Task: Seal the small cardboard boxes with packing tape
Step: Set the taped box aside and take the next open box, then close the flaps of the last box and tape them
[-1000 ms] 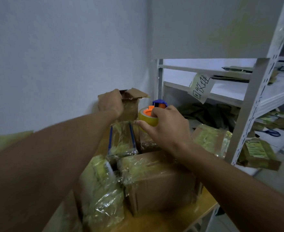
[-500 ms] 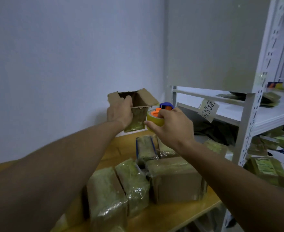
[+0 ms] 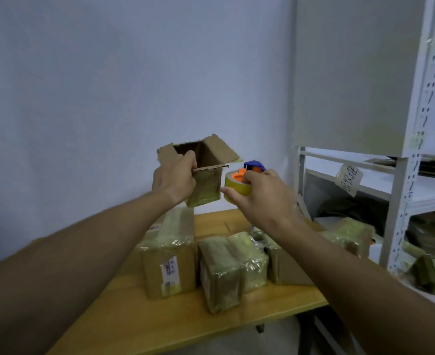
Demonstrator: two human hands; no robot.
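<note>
My left hand point(image 3: 174, 179) holds a small brown cardboard box point(image 3: 206, 175) up in the air above the table, its top flaps standing open and its inside dark. My right hand point(image 3: 258, 198) grips a tape dispenser point(image 3: 239, 183) with a yellow roll, an orange hub and a blue cutter. The roll sits right beside the box's right side; whether it touches I cannot tell.
Several taped cardboard boxes point(image 3: 169, 254) lie on the wooden table point(image 3: 139, 326), one small one point(image 3: 220, 274) near the middle. A white metal shelf rack point(image 3: 406, 190) stands at the right with a paper label point(image 3: 348, 179) and more packages. A plain wall is behind.
Both hands have risen with the box and the dispenser, away from the pile on the table. My view has tilted up, showing more wall and table.
</note>
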